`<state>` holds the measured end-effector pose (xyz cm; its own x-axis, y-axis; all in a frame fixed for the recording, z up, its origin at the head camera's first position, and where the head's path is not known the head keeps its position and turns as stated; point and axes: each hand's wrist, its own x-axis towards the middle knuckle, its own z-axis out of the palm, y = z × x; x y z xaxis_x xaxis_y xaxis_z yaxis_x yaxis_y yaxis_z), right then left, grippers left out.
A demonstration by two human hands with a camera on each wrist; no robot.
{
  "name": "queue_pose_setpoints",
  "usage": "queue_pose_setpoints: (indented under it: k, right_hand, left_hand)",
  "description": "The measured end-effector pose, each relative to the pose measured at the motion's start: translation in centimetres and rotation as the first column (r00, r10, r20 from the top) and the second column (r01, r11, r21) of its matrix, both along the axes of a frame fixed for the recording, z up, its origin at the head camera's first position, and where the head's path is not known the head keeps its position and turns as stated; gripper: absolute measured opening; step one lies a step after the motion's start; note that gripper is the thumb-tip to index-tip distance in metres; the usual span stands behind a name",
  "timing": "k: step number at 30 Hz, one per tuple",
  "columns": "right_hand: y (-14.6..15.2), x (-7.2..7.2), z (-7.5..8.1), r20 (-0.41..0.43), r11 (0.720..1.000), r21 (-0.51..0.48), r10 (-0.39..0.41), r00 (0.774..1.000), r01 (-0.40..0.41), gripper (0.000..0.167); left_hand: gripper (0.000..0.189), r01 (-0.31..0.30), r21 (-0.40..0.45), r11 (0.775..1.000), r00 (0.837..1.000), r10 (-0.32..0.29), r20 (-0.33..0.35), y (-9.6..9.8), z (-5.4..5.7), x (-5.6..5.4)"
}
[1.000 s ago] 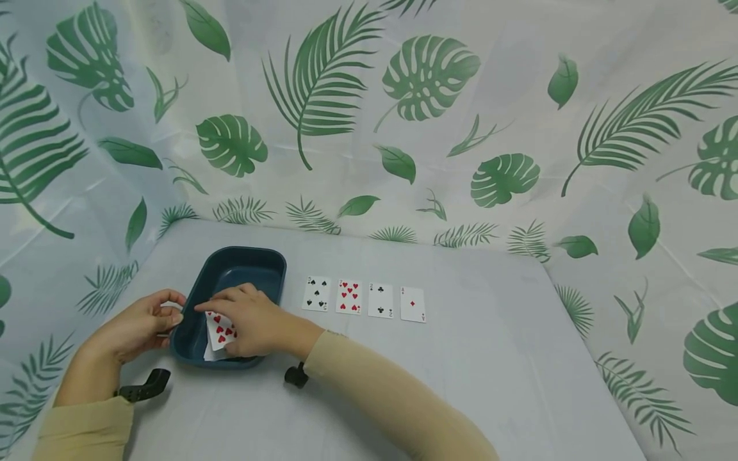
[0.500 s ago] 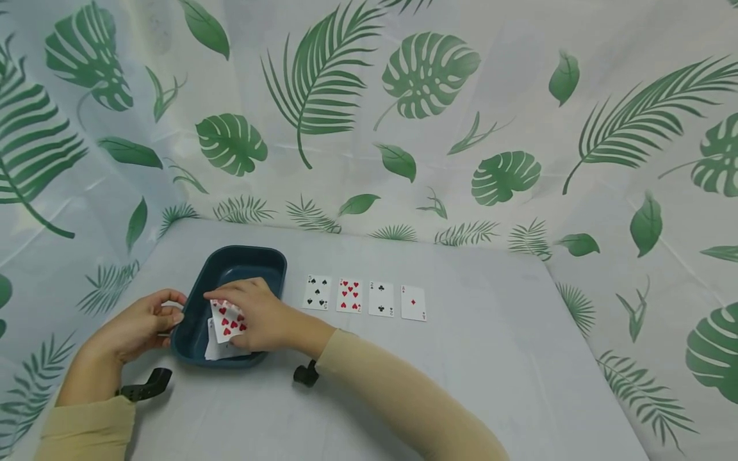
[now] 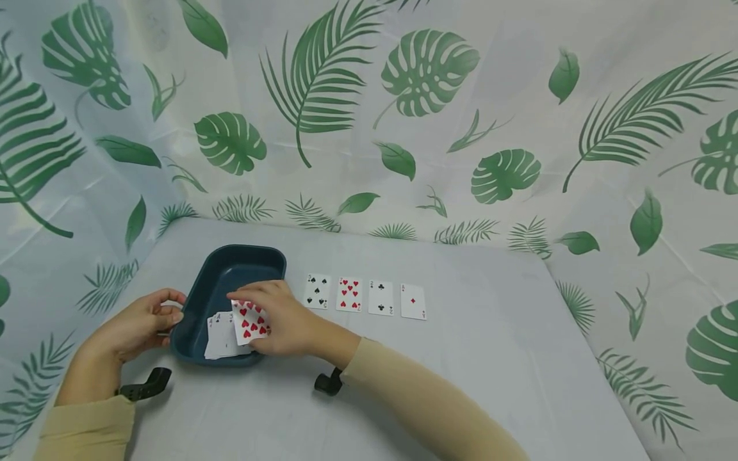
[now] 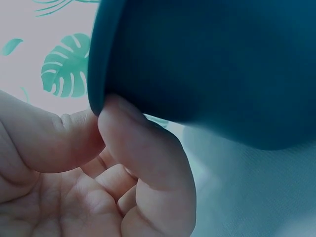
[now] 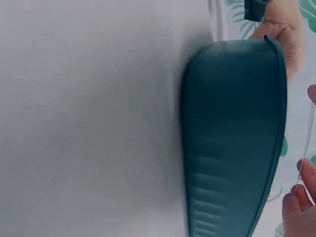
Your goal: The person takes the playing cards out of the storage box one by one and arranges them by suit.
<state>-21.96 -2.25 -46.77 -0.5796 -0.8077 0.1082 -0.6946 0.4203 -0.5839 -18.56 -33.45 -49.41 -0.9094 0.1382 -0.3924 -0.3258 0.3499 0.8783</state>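
Note:
My left hand [image 3: 141, 323] pinches the left rim of a dark blue tray [image 3: 242, 272]; thumb and forefinger meet at the rim in the left wrist view. Over the tray's near right part, my right hand [image 3: 288, 320] holds a hearts playing card [image 3: 250, 325], face up and tilted. In the right wrist view that card [image 5: 308, 138] shows edge-on between the fingertips, above the tray's wall [image 5: 229, 123]. Beneath it, inside the tray, lie overlapping white playing cards [image 3: 220, 338], partly hidden by the held card and the hand.
Right of the tray, face-up cards lie in a spaced row: a five of spades [image 3: 317, 291], a seven of hearts [image 3: 349, 294], a two of clubs [image 3: 381, 298] and an ace of diamonds [image 3: 413, 301]. A leaf-printed curtain [image 3: 346, 96] hangs behind the white table [image 3: 490, 358].
My right hand has lifted the hearts card off the others and moved right with it, uncovering more cards in the tray. The left hand stays at the rim.

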Motion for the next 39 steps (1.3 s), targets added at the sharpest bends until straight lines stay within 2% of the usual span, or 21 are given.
queue_pose_setpoints:
  k: [9, 18, 26, 33, 39]
  right_hand:
    - [3.0, 1.2, 0.6, 0.029, 0.998, -0.030, -0.056, 0.998, 0.057, 0.082]
    - [6.3, 2.0, -0.9, 0.044, 0.995, -0.017, -0.099, 0.994, 0.100, 0.084]
    - [8.9, 2.4, -1.4, 0.035, 0.989, 0.004, -0.150, 0.988, 0.150, 0.084]
    - [10.9, 2.7, -1.6, 0.048, 0.969, 0.059, -0.241, 0.969, 0.239, 0.084]
    - [12.2, 2.5, -2.4, 0.066, 0.935, 0.152, -0.332, 0.941, 0.320, 0.085]
  left_hand:
    - [0.029, 0.005, -0.014, 1.000, 1.000, -0.005, 0.005, 0.1, 0.1, 0.1]
    - [0.029, 0.015, -0.003, 1.000, 1.000, -0.015, 0.004, 0.0, 0.0, -0.1]
    - [0.026, 0.017, 0.017, 1.000, 1.000, -0.017, -0.006, 0.0, -0.1, 0.1]
    - [0.025, 0.026, 0.044, 0.999, 1.000, -0.025, -0.013, -0.1, -0.2, 0.1]
    - [0.023, 0.029, 0.054, 0.998, 1.000, -0.029, -0.005, -0.3, -0.3, 0.1]
